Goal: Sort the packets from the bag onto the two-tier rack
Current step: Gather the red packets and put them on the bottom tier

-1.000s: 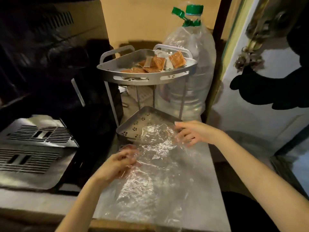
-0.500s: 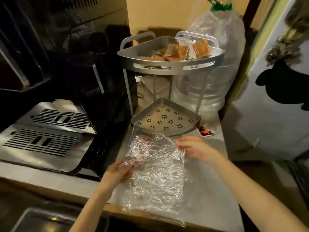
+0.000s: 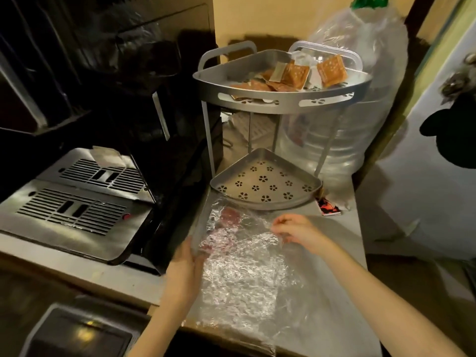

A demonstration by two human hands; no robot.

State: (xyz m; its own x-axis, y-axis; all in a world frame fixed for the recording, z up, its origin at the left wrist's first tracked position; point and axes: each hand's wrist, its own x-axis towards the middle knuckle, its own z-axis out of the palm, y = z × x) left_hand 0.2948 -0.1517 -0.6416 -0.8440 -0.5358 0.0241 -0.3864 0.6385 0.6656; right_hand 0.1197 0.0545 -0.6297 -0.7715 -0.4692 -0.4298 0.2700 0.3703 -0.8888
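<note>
A crinkled clear plastic bag (image 3: pixel 244 274) lies flat on the steel counter, its mouth toward the rack. Reddish packets (image 3: pixel 226 228) show through it near the mouth. My left hand (image 3: pixel 189 269) grips the bag's left edge. My right hand (image 3: pixel 296 231) pinches the bag's right edge near the mouth. The grey two-tier corner rack (image 3: pixel 273 104) stands just behind. Its top tier holds several orange packets (image 3: pixel 331 70) and some pale ones. The bottom tier (image 3: pixel 226 180), pierced with flower holes, holds nothing.
A black coffee machine with a slotted steel drip tray (image 3: pixel 72 207) stands at the left. A large clear water jug (image 3: pixel 360 112) sits behind the rack. A small red-and-black packet (image 3: pixel 328 208) lies on the counter by the rack's right foot. A white door is at the right.
The bag has been drawn back off the bottom tier toward me, and both hands moved with it. My view has tilted down and shifted left.
</note>
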